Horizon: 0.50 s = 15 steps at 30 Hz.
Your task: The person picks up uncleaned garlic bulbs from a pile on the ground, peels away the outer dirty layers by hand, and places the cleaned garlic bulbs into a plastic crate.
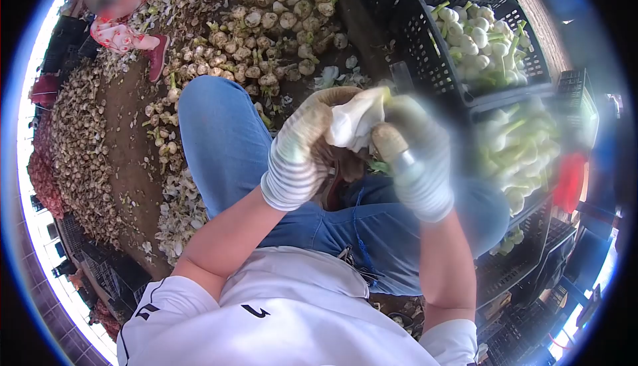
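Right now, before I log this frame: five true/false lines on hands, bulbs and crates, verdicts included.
1. The left hand and right hand both wear gloves. True.
2. The left hand holds a white bulb. True.
3. The right hand is deep in a crate. False: it is beside the white bulb, over the lap.
4. The crates are all on the person's left. False: a crate of pale bulbs stands on the right.
5. Brownish bulbs lie heaped on the ground ahead. True.

No readable text or labels.
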Available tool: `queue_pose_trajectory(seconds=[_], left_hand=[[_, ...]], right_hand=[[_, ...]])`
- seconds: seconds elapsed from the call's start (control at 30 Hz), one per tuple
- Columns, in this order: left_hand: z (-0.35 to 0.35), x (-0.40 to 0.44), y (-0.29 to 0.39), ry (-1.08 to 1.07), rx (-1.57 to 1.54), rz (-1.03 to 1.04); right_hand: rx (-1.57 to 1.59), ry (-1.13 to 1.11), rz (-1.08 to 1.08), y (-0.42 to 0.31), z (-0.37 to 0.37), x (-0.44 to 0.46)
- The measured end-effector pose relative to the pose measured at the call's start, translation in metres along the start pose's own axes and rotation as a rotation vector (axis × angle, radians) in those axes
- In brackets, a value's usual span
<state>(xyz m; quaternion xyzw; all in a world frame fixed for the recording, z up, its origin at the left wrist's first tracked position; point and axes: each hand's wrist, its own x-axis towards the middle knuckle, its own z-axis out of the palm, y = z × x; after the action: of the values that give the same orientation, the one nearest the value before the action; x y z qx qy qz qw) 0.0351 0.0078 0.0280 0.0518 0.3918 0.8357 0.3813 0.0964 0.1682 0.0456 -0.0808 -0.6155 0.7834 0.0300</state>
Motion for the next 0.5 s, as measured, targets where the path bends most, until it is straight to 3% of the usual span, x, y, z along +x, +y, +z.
queue_pose_trajectory(seconds=[0.1,0.23,0.3,0.37,0.47,0.5], left_hand=[[-0.005,0.004,-0.015,0.082,0.405,0.316],[-0.02,0.005,-0.016,0.139,1.114,0.635],[-0.022,0.007,-0.026,0.182,1.006,0.65],[-0.017,0.006,-0.033,0.261,0.875,0.626],[-0.007,0.022,-0.014,0.205,0.827,0.309],[-0.002,0.015,-0.008,0.135,0.457,0.13]], right_hand=[[0.121,-0.12,0.187,-0.007,-0.003,0.008],[0.214,-0.015,0.237,0.008,0.004,0.008],[0.241,0.008,0.234,0.014,0.008,0.005],[0.054,0.047,0.074,0.016,0.009,0.007],[-0.172,0.072,-0.091,0.022,0.004,0.009],[-0.249,0.063,-0.122,0.018,0.002,0.008]])
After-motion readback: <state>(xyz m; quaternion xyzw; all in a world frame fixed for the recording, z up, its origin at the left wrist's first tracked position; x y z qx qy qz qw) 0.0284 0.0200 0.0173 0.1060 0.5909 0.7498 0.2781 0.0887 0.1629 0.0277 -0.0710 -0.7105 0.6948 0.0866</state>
